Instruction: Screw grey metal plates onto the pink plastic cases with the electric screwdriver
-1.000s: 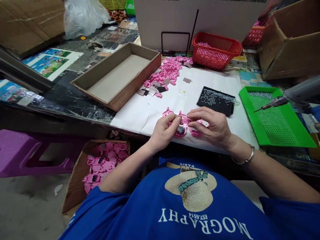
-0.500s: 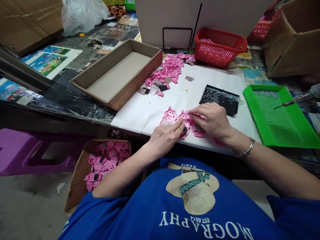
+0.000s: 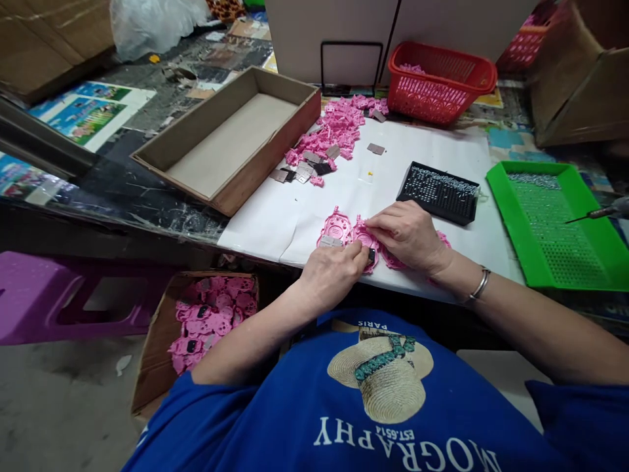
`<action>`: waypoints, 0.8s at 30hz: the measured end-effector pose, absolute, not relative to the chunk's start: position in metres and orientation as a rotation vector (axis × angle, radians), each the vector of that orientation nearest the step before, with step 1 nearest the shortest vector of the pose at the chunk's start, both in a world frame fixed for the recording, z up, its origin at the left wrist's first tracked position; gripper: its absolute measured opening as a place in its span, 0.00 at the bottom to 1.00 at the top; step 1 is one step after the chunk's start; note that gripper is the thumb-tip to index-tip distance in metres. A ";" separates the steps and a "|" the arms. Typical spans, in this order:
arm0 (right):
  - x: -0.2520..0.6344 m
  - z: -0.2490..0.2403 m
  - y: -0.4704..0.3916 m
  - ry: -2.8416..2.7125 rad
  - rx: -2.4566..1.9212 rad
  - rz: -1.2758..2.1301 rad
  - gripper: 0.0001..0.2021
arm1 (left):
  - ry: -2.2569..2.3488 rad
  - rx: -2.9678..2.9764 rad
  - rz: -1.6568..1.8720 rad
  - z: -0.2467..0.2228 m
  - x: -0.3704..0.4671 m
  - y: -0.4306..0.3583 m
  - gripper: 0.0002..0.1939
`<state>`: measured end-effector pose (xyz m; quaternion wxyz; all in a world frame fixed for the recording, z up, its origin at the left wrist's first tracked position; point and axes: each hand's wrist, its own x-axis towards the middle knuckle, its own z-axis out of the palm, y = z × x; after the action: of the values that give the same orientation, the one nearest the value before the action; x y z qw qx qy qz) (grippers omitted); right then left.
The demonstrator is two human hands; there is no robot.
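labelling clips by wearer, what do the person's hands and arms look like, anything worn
The left hand and right hand are both gloveless. A thin, shiny, silver-coloured bangle circles the right wrist; none shows on the left. The left sleeve and right sleeve are blue and short.

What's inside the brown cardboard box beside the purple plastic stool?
Pink plastic shells and black rectangular pieces. They cover the bottom of the box; the left forearm may hide more.

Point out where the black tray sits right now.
In the head view, the black tray lies right of centre on the white sheet, just beyond the right hand and left of the green tray.
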<state>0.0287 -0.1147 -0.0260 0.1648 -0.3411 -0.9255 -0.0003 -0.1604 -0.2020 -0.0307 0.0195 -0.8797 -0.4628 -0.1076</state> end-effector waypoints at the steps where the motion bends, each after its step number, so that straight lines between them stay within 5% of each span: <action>1: 0.029 -0.026 -0.114 -2.641 -0.974 0.003 0.11 | -1.429 -2.724 -0.327 -0.030 -0.161 -0.202 0.09; 24: 0.009 -0.013 -0.110 -2.832 -1.120 0.125 0.10 | -1.447 -2.840 -0.354 -0.032 -0.162 -0.197 0.13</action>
<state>0.0090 -0.1102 -0.0134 0.0468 -0.3672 -0.9281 0.0409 -0.1619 -0.1974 -0.0321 -0.0325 -0.8851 -0.4509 -0.1105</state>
